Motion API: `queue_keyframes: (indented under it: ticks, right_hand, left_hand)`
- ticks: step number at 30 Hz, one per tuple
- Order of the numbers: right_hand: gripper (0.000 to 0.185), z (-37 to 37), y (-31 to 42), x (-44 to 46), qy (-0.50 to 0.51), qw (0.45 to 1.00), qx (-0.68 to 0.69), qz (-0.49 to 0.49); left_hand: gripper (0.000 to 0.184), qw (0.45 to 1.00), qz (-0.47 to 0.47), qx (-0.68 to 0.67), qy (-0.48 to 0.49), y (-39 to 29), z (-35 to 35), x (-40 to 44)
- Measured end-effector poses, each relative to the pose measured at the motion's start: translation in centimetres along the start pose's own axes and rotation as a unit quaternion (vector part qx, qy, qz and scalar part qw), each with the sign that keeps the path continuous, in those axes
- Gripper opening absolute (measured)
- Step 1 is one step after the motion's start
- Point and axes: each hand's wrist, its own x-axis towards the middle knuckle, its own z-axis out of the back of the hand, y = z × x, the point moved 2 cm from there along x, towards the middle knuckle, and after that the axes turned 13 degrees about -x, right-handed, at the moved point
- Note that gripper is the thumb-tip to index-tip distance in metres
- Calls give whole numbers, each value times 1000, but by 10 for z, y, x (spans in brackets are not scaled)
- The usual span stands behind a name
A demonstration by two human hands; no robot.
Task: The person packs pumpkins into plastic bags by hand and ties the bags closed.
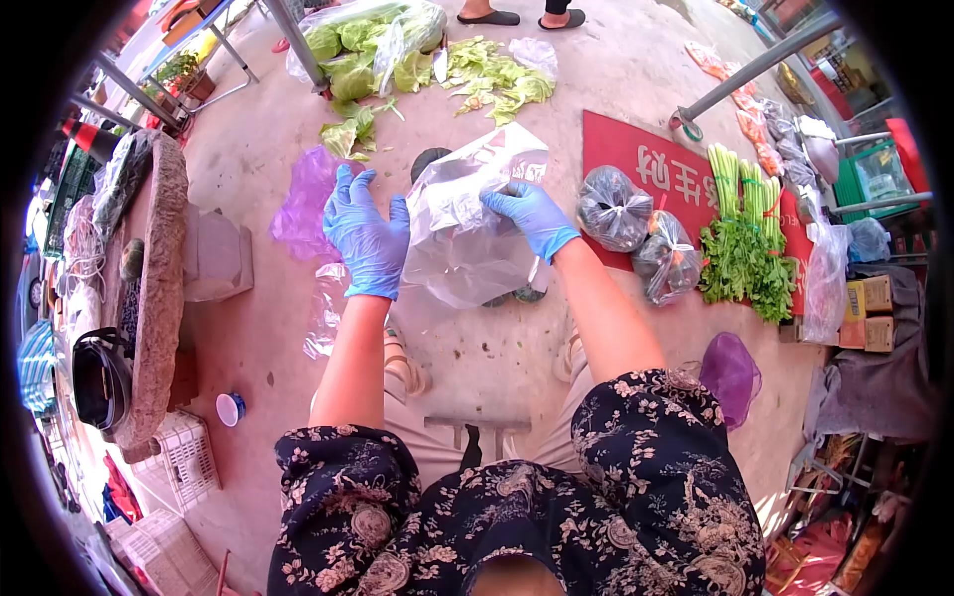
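Note:
My right hand [532,221], in a blue glove, pinches the upper right edge of a clear plastic bag [462,253]. The bag hangs loosely over the ground between my knees. My left hand [366,238], gloved alike, is just left of the bag with fingers apart and nothing in it. Behind the bag, a dark round thing [429,159] partly shows; its kind is hidden. Dark green pieces peek out below the bag's lower right. Left of my left hand lies a crumpled purple bag [300,207], and below that a clear plastic wrapper [326,310].
Leafy greens [373,45] and loose trimmed leaves [497,79] lie ahead. On the right, two filled plastic bags [613,207] and bundled celery [745,233] rest on or by a red mat [636,134]. A stone slab [159,288] stands left; metal poles rise nearby. Another person's feet [489,17] show ahead.

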Motion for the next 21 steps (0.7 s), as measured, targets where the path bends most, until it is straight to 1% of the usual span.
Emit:
queue_keyframes:
  ticks: [3, 4, 5, 6, 7, 8, 9, 10, 11, 12, 13, 15, 16, 17, 18, 20, 21]
  right_hand:
    - [22, -17, -7, 2, -10, 997, 57, -45]
    - [22, -24, -9, 2, 2, 995, 95, -34]
    - [22, -30, -8, 1, 12, 993, 119, -12]
    - [21, -36, -1, -3, 23, 989, 144, 9]
    - [21, -40, 3, -7, 34, 985, 168, 31]
    - [18, -37, -2, -13, 15, 989, 149, 8]
    - [18, -30, -7, -10, -1, 996, 87, 9]
    - [17, -19, -12, -1, -17, 999, 24, 12]
    - [16, -9, -16, 6, -34, 999, -40, 14]
    - [13, -1, -11, 6, -137, 981, -131, 40]
    - [12, 6, -12, 7, -171, 984, -35, 32]
    - [11, 21, -16, 12, -233, 959, 158, 16]
    - [10, 29, -20, 16, -201, 943, 263, -13]
    - [10, 39, -25, 18, -167, 915, 365, -43]
    - [9, 46, -24, 18, -132, 874, 461, -73]
    - [10, 63, -21, 18, -181, 871, 451, -74]
    - [11, 71, -17, 18, -206, 868, 447, -75]
  left_hand:
    - [32, 979, 20, -172, 110, -23, -2, -6]
    - [33, 919, 159, -298, 203, -25, -13, -16]
    - [34, 816, 293, -408, 286, -25, -25, -32]
    - [32, 764, 326, -478, 285, -20, -41, -48]
    - [30, 769, 327, -474, 279, -13, -48, -50]
    - [27, 774, 326, -470, 273, -2, -53, -51]
    - [25, 779, 325, -466, 267, 3, -55, -50]
    - [21, 765, 364, -485, 217, -6, -40, -36]
    - [15, 777, 347, -494, 176, 7, -41, -32]
    - [12, 823, 326, -433, 170, 19, -34, -26]
    - [9, 864, 302, -367, 162, 25, -25, -18]
    - [12, 935, 210, -237, 161, 27, -5, -4]
    - [13, 946, 195, -206, 156, 35, -5, -4]
    - [13, 956, 174, -180, 152, 43, -4, -3]
    - [12, 964, 154, -155, 148, 49, -2, -3]
    - [12, 976, 127, -114, 134, 58, 3, -1]
    - [10, 972, 155, -101, 142, 62, 6, 1]
